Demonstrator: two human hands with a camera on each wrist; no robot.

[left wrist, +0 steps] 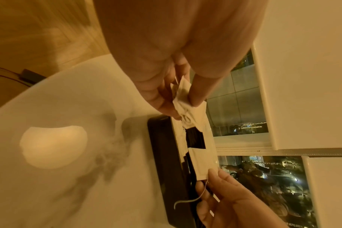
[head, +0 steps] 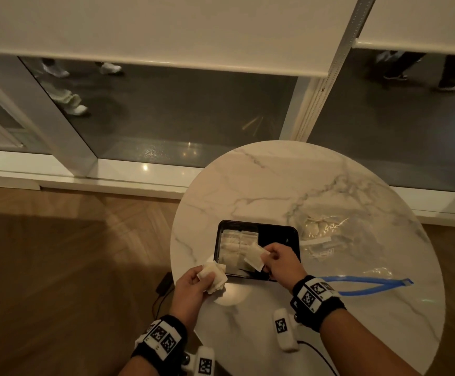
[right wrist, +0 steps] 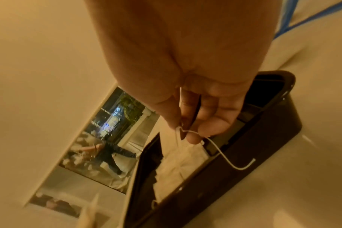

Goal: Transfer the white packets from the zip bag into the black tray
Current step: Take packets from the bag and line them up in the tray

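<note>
A black tray (head: 278, 231) sits mid-table, with white packets (head: 233, 244) laid flat in its left half. My right hand (head: 275, 260) pinches one white packet (head: 254, 257) by its corner just over the tray's near side; a thin string (right wrist: 226, 155) trails from it. My left hand (head: 193, 283) grips a small bunch of white packets (head: 213, 275) left of the tray's near-left corner. The clear zip bag (head: 378, 275) with a blue zipper strip (head: 362, 284) lies open at the right of the table.
The round marble table (head: 275, 185) stands by a glass wall. A crumpled clear plastic bag (head: 321, 229) lies right of the tray. A black box and cable (head: 163, 286) lie on the wooden floor to the left. People walk beyond the glass.
</note>
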